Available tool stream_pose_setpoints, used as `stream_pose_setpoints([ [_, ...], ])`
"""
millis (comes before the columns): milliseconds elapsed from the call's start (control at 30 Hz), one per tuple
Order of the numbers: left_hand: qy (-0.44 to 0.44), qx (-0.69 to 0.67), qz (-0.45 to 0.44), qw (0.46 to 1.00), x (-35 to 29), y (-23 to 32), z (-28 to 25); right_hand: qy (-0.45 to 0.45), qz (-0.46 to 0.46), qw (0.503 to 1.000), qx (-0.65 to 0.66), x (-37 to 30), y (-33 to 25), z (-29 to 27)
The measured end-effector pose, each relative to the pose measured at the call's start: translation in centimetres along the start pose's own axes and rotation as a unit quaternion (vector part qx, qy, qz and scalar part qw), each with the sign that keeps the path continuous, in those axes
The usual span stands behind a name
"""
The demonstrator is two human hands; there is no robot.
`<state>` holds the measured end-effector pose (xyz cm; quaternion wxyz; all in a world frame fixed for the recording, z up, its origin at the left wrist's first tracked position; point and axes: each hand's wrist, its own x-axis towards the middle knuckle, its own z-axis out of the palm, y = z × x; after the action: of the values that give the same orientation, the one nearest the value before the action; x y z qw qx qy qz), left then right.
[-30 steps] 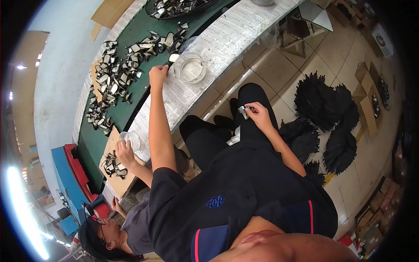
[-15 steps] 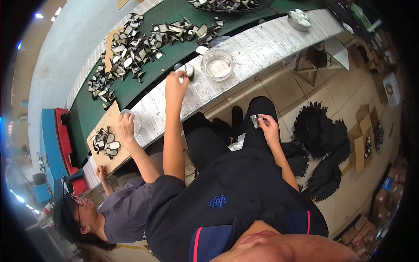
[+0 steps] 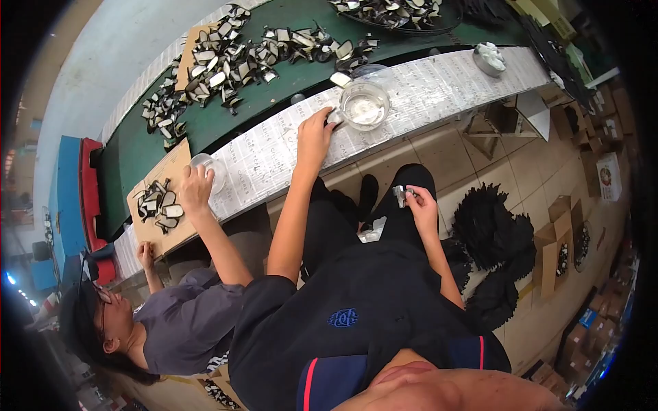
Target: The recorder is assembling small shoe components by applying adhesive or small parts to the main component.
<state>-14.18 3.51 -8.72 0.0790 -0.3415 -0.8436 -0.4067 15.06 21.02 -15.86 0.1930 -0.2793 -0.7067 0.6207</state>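
My left hand (image 3: 315, 140) is over the paper-covered table edge, fingers pinched at the left rim of a round clear plastic bowl (image 3: 365, 106). A small white-faced black piece (image 3: 335, 117) shows at the fingertips, mostly hidden. A loose white-faced piece (image 3: 340, 79) lies just behind the bowl. Over my right knee, my right hand (image 3: 423, 203) pinches a small silvery-grey piece (image 3: 399, 196) whose kind I cannot make out. Some crumpled whitish material (image 3: 372, 231) rests between my thighs.
Many black-and-white pieces (image 3: 218, 81) are heaped on the green table. A co-worker's hand (image 3: 197, 183) is at another clear bowl (image 3: 214, 166), beside cardboard (image 3: 178, 222) holding several pieces. A small tin of white bits (image 3: 489, 63) stands right. Black frayed bundles (image 3: 490, 226) lie on the floor.
My left hand has moved right along the table with the black-and-white piece, reaching the bowl. My right hand stays over the knee with the silvery piece. The whole view has shifted slightly.
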Motion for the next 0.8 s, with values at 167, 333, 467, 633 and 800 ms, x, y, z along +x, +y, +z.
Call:
stream_pose_setpoints([
  [167, 0.080, -0.034, -0.011, 0.996, -2.7, -1.6, -0.5, 0.009, 0.017, 1.000, 0.017, -0.3, -2.3, -0.6],
  [333, 0.015, -0.236, -0.217, 0.947, -8.1, 5.0, -3.9, -0.009, -0.077, 0.996, 0.054, -0.3, -10.8, 0.2],
  [467, 0.042, -0.523, -0.298, 0.797, -12.0, 8.7, -4.3, -0.061, -0.189, 0.979, -0.042, -0.8, -17.6, 2.3],
  [633, 0.014, -0.570, -0.352, 0.742, -15.2, 9.3, -3.9, -0.120, -0.367, 0.906, -0.173, -1.7, -19.6, 3.7],
  [800, -0.012, -0.632, -0.377, 0.677, -14.9, 10.7, -3.8, -0.126, -0.377, 0.897, -0.196, -2.6, -19.2, 3.7],
])
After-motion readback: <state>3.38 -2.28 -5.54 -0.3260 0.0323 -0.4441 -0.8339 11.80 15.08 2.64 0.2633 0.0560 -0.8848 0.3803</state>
